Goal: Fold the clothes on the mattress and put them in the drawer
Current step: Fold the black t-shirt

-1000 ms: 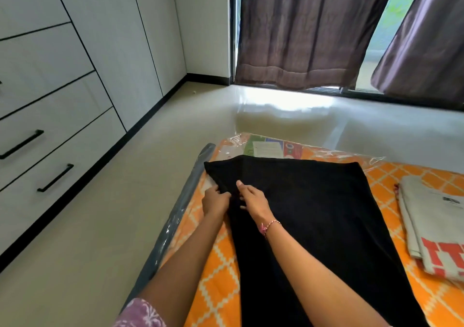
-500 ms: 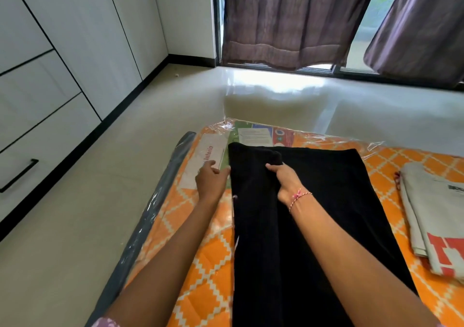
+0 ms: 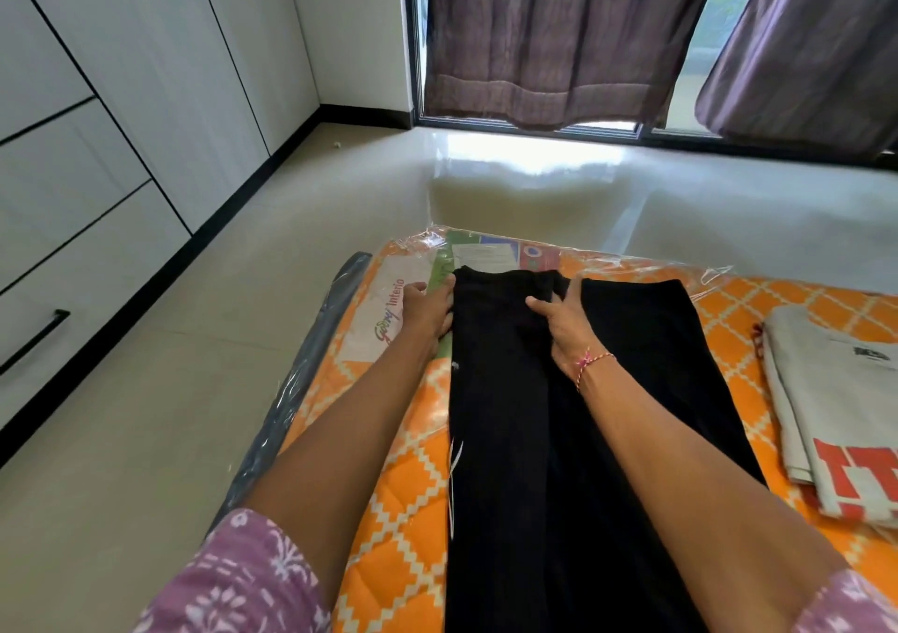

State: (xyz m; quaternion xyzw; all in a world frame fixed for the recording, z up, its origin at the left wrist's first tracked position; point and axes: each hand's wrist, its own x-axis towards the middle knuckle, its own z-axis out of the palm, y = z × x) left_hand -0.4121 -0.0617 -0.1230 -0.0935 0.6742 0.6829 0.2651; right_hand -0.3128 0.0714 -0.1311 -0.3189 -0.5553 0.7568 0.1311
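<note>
Black garment (image 3: pixel 559 438) lies lengthwise on the orange mattress (image 3: pixel 403 535). Your left hand (image 3: pixel 427 309) rests flat at its left edge, fingers straight; your right hand (image 3: pixel 563 324) pinches the folded top edge.

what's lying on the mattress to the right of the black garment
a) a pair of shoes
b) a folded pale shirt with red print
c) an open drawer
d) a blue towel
b: on the orange mattress, off to the right of the black garment under both hands, lies a folded pale shirt with red print on it.
</note>
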